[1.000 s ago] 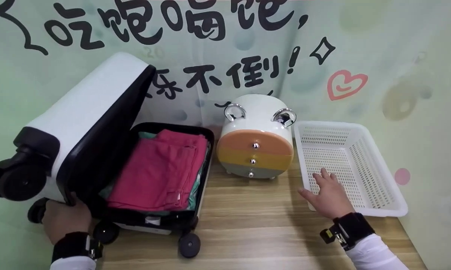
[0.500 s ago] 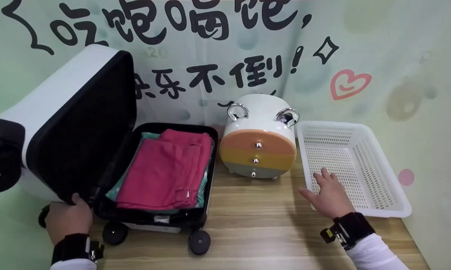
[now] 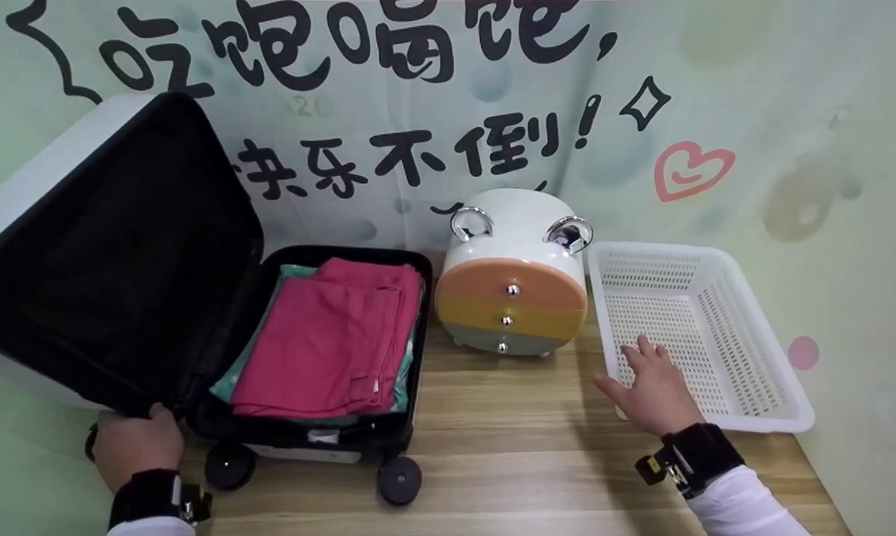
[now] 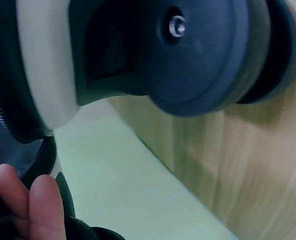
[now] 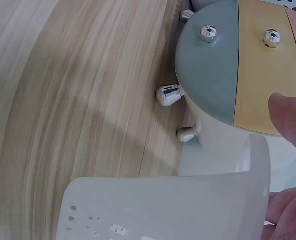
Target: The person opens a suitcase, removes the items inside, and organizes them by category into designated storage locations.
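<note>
On the left of the head view lies a white suitcase (image 3: pixel 299 451) with a black lining. Its lid (image 3: pixel 112 260) leans back to the left, opened wide. My left hand (image 3: pixel 138 447) holds the lid's near corner, thumb over the rim and fingers beneath. In the left wrist view, fingertips (image 4: pixel 45 205) show beside the suitcase's black edge. Folded pink trousers (image 3: pixel 321 342) lie on top of green clothing (image 3: pixel 228 383) inside the base. On the right, my right hand (image 3: pixel 660 391) hangs with spread fingers over the near-left rim of a white plastic basket (image 3: pixel 771 342), holding nothing.
A small rounded drawer cabinet (image 3: pixel 511 305) with silver ear-like rings stands between suitcase and basket. The suitcase's black wheels (image 3: pixel 399 480) point toward the near side of the wooden table (image 3: pixel 492 461). A printed cloth backdrop (image 3: pixel 418 186) rises behind.
The suitcase lid has swung up and back to the left with my left hand at its corner, uncovering more of the pink trousers. My right hand has stayed over the basket.
</note>
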The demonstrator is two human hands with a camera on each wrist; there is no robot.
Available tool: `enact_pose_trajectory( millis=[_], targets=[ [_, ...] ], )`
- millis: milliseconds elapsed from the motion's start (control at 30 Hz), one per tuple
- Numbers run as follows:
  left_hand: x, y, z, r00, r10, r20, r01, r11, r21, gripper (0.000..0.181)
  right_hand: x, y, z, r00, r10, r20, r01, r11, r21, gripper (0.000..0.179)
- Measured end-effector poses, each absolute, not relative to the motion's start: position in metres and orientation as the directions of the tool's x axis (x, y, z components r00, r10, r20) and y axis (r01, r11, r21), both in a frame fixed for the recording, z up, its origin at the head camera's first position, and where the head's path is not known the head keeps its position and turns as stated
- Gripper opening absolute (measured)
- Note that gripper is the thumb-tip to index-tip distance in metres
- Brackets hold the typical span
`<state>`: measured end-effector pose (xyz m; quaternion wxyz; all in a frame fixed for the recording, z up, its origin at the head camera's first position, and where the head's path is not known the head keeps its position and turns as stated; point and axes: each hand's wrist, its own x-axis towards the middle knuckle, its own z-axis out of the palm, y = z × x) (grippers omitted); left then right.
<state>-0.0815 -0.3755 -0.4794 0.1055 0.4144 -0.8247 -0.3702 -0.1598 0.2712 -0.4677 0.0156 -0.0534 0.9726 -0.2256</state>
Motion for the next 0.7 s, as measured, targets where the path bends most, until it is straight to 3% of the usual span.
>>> enact_pose_trajectory(
  millis=[300, 700],
  targets=[
    [-0.085, -0.372, -0.489, -0.597, -0.796, -0.101, -0.601, 0.36, 0.713, 0.071, -0.16, 0.271, -0.469, -0.993, -0.115, 0.003, -0.105, 0.897, -0.428, 0.094],
    [-0.087, -0.371, -0.495, -0.561, -0.806, -0.186, -0.637, 0.277, 0.719, 0.073, -0.161, 0.27, -0.471, -0.991, -0.13, 0.024, -0.128, 0.903, -0.41, 0.086]
  ],
)
